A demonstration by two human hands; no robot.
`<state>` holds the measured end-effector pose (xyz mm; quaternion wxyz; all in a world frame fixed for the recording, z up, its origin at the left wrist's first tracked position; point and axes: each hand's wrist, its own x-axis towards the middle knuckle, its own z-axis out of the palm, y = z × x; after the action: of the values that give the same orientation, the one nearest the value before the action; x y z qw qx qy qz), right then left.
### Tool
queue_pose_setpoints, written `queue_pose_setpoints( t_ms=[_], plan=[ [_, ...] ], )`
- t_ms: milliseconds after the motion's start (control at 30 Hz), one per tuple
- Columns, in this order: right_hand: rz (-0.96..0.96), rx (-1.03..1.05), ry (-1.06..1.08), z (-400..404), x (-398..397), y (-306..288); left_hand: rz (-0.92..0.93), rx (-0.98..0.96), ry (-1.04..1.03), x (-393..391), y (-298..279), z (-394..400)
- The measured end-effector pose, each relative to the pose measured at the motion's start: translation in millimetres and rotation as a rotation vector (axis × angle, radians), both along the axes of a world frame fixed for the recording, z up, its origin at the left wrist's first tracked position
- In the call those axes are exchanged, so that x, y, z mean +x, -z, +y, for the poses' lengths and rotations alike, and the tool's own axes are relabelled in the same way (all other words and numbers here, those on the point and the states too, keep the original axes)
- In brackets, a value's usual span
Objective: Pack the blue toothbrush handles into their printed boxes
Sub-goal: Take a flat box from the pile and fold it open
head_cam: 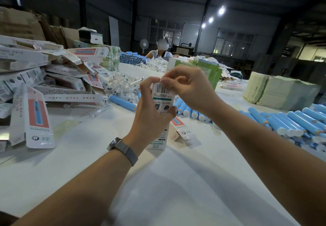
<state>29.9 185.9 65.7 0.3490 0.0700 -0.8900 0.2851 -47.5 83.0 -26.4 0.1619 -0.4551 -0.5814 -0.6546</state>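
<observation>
I hold a white printed box (161,95) upright over the middle of the white table (158,181), barcode side toward me. My left hand (150,112) grips its middle, fingers curled round it. My right hand (187,86) pinches the flap at the box's top end. Whether a handle is inside the box is hidden. Rows of blue toothbrush handles (291,121) lie at the right, one loose handle (121,102) lies left of my hands. A heap of printed boxes (38,84) fills the left side.
Another printed box (181,128) lies flat just behind my left wrist. Clear bagged parts (123,82) sit in a pile behind the hands. Stacks of green cartons (206,68) and pale sheets (278,91) stand at the right. A person (159,52) sits at the table's far end.
</observation>
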Motion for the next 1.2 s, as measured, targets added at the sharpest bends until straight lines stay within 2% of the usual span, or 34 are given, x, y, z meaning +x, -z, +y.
queue_pose_setpoints(
  t_ms=[167, 367, 533, 700, 1000, 1200],
  plan=[
    [0.056, -0.15, -0.106, 7, 6, 15, 0.018, 0.03, 0.021, -2, 0, 0],
    [0.161, -0.32, -0.122, 5, 2, 29, 0.021, 0.042, 0.021, 0, 0, 1],
    [0.114, -0.318, -0.124, 11, 4, 20, 0.005, 0.037, 0.001, 2, 1, 2],
    [0.022, -0.254, -0.101, 11, 5, 8, -0.012, 0.018, -0.006, 4, 0, 0],
    [-0.176, -0.272, -0.111, 11, 9, -2, 0.0, 0.022, -0.021, 5, 0, 2],
    [-0.072, -0.362, -0.122, 8, 4, 11, 0.019, 0.04, -0.015, 2, -1, 4]
  ],
)
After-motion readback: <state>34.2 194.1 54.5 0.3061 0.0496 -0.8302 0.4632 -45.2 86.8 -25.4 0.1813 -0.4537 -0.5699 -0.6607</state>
